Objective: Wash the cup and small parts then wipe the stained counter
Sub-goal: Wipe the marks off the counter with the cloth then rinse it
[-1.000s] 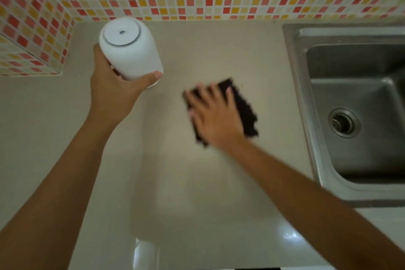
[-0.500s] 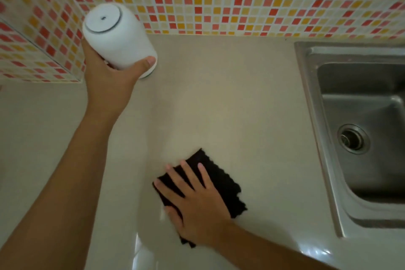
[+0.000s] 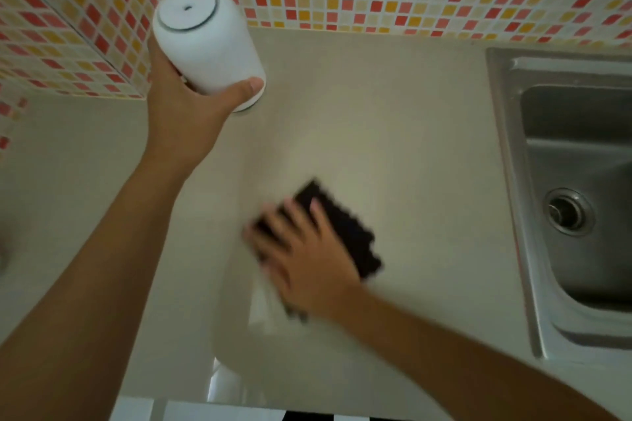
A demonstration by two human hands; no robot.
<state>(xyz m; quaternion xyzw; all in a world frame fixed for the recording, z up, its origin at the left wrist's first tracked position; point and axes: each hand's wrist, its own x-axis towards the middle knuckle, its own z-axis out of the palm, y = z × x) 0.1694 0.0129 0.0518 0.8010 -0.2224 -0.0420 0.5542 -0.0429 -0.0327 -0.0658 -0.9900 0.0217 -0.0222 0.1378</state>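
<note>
**Cloth flat under right hand, cup lifted clear**

Head view: right hand [image 3: 307,260] is pressing black cloth [image 3: 345,236] onto tabletop [image 3: 393,133], fingers spread, blurred. Left hand [image 3: 184,113] is gripping white cup [image 3: 205,41], fingers wrapped, far-left of the cloth.

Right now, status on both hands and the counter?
Left hand holding white container up. Right hand flat on black cloth. Counter unobstructed.

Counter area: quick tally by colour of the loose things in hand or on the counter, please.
White: 1, the cup held in the left hand.
Black: 1, the cloth under the right hand on the counter.
Total: 2.
</note>
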